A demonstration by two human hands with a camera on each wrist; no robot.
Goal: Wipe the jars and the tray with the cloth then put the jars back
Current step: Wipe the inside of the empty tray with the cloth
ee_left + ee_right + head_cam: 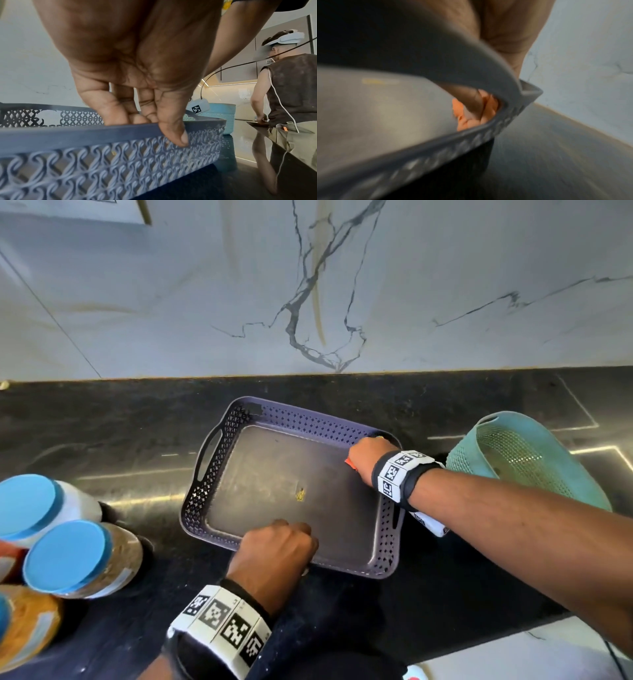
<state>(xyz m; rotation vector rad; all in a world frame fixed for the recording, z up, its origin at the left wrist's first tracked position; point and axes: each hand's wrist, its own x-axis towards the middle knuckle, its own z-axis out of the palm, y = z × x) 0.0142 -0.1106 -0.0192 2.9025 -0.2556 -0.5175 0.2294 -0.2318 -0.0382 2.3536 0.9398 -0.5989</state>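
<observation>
A grey perforated tray [212,484] lies on the black counter with no jars in it; a small yellow speck [300,494] sits on its floor. My left hand [279,546] grips the tray's near rim [82,132], thumb [176,136] outside the wall and fingers inside. At the tray's far right corner my right hand [368,455] holds an orange cloth [350,464] against the floor; the right wrist view shows the orange cloth [462,119] bunched under the fingers beside the tray's rim [496,63]. Blue-lidded jars [78,556] stand on the counter to the left.
A teal perforated basket [527,460] lies tipped on the counter just right of the tray. A marble wall backs the counter. In the left wrist view another person [288,97] stands further along the counter.
</observation>
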